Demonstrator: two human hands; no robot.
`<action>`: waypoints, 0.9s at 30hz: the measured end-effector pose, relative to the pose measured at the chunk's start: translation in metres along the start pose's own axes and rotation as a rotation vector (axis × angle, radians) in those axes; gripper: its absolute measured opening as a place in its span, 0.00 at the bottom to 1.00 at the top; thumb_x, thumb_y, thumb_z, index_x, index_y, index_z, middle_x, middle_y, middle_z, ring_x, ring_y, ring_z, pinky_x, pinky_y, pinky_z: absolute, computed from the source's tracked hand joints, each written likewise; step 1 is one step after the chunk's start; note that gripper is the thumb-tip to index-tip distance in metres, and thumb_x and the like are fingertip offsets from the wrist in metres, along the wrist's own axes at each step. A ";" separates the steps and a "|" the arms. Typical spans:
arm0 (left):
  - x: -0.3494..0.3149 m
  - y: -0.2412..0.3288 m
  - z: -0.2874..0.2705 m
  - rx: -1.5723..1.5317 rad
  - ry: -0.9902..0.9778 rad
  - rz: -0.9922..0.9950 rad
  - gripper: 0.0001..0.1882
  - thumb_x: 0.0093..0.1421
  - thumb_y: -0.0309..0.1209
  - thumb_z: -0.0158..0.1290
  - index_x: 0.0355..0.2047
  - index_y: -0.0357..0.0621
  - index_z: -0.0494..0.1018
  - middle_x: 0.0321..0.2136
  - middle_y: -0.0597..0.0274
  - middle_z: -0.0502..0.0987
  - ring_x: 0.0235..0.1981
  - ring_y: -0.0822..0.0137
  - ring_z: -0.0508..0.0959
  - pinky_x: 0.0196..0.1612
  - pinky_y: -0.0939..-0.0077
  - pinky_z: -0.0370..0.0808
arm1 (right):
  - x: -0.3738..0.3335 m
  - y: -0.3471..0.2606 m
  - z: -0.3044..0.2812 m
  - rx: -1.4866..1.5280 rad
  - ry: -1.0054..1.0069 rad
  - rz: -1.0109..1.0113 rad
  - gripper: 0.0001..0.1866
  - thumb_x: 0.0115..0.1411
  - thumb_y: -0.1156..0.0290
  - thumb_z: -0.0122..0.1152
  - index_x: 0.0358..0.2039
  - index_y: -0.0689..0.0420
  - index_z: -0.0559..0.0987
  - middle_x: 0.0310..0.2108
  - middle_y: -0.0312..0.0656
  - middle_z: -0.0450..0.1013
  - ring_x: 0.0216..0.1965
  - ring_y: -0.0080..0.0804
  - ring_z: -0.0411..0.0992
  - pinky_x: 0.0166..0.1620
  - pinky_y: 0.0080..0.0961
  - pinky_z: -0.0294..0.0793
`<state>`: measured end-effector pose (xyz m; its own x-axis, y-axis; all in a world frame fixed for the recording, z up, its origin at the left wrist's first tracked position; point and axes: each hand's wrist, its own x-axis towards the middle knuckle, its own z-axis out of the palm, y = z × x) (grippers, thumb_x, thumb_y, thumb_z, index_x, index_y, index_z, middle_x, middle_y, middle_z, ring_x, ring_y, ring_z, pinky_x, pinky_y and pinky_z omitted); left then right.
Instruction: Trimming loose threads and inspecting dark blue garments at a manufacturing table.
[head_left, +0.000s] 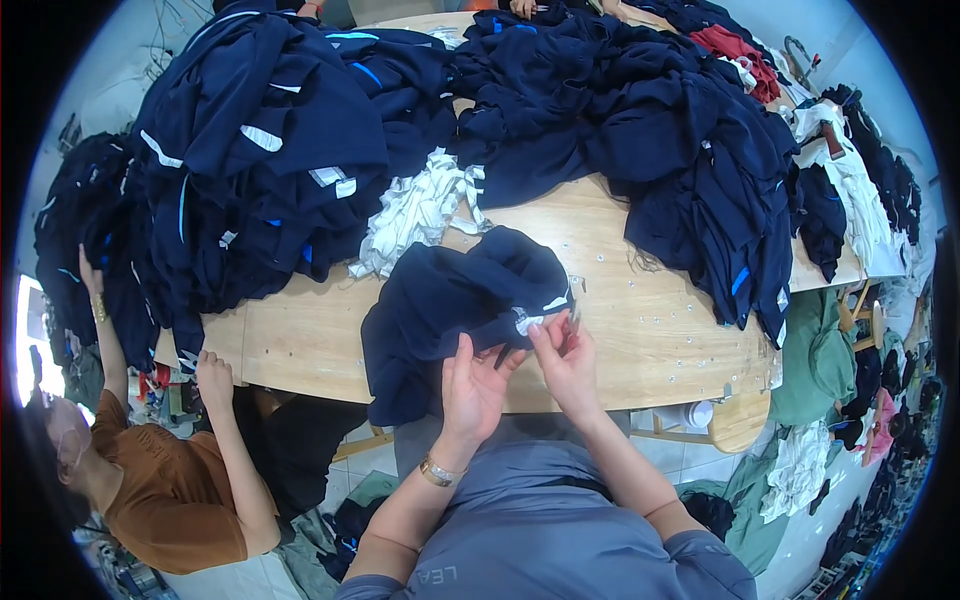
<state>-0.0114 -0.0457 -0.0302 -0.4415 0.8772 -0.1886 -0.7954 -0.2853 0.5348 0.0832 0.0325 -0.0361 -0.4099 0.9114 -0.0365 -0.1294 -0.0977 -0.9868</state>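
A navy garment (440, 290) lies bunched at the table's front edge, partly hanging over it. My left hand (473, 395) is at the garment's near edge, with fingers closed on the dark cloth. Close by, my right hand (567, 365) has its thumb and fingers drawn together beside a small white label (527, 324) on the garment. A thin greyish piece, too small to name, shows at the right fingertips.
Large heaps of navy garments (260, 130) cover the table's back and left. White fabric strips (415, 215) lie in a pile behind my garment. On the left a co-worker in a brown top (185, 490) reaches onto the table, snips in one hand. Green cloth (815, 345) hangs at the right.
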 end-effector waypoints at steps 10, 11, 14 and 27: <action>0.011 0.012 -0.002 0.064 0.114 0.058 0.08 0.59 0.21 0.48 0.40 0.37 0.70 0.38 0.58 0.75 0.36 0.70 0.77 0.39 0.75 0.77 | 0.007 -0.015 -0.009 -0.260 -0.173 -0.077 0.17 0.52 0.75 0.62 0.18 0.58 0.60 0.15 0.31 0.59 0.18 0.16 0.54 0.21 0.17 0.55; 0.012 0.015 -0.002 0.105 0.100 0.085 0.08 0.59 0.20 0.49 0.39 0.38 0.70 0.37 0.59 0.76 0.36 0.70 0.77 0.39 0.75 0.78 | 0.008 -0.019 -0.009 -0.236 -0.168 -0.087 0.17 0.52 0.75 0.62 0.19 0.57 0.60 0.15 0.31 0.60 0.19 0.15 0.55 0.22 0.16 0.55; 0.007 0.024 0.004 0.170 0.088 0.143 0.12 0.57 0.18 0.49 0.42 0.38 0.67 0.37 0.58 0.75 0.34 0.70 0.76 0.36 0.77 0.77 | 0.009 -0.026 -0.013 -0.067 -0.172 -0.058 0.17 0.53 0.74 0.62 0.21 0.56 0.60 0.18 0.31 0.62 0.21 0.14 0.56 0.24 0.14 0.56; -0.003 0.040 0.015 0.337 0.037 0.257 0.20 0.55 0.17 0.51 0.45 0.42 0.58 0.35 0.61 0.70 0.33 0.75 0.72 0.36 0.82 0.72 | 0.006 -0.037 -0.006 -0.266 -0.378 -0.060 0.13 0.58 0.63 0.56 0.27 0.58 0.67 0.16 0.33 0.60 0.18 0.19 0.56 0.23 0.18 0.57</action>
<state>-0.0353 -0.0541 0.0038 -0.6270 0.7780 -0.0403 -0.4802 -0.3452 0.8064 0.0914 0.0441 -0.0010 -0.7154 0.6980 0.0329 0.0535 0.1016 -0.9934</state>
